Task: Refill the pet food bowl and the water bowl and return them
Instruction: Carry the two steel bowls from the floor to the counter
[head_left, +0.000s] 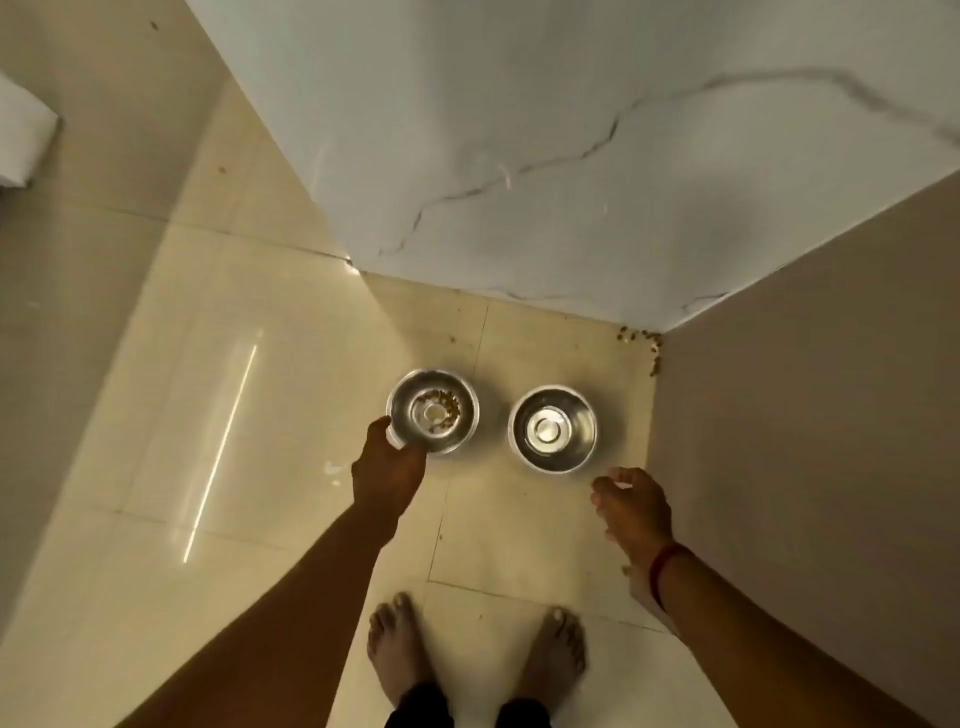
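Down on the pale tiled floor (311, 389), near the corner of a veined marble wall (519, 156) and a plain wall (805, 415): two steel bowls side by side, close but not touching. To the left, the food bowl (457, 436), with a thin ring of brown kibble (441, 402) round its raised middle. To the right, the water bowl (576, 447), shiny inside; hard to tell whether any water in it. Reaching down, the left hand (387, 467), fingers curled onto the near left rim of the food bowl, gripping it. Just short of the water bowl's near right edge, the right hand (636, 506), fingers loosely bent, holding nothing, clear of the bowl. Round the right wrist, a red thread (662, 564). Scattered in the corner itself, loose brown pellets (641, 338). At the bottom, two bare feet (400, 649), well back from both bowls.
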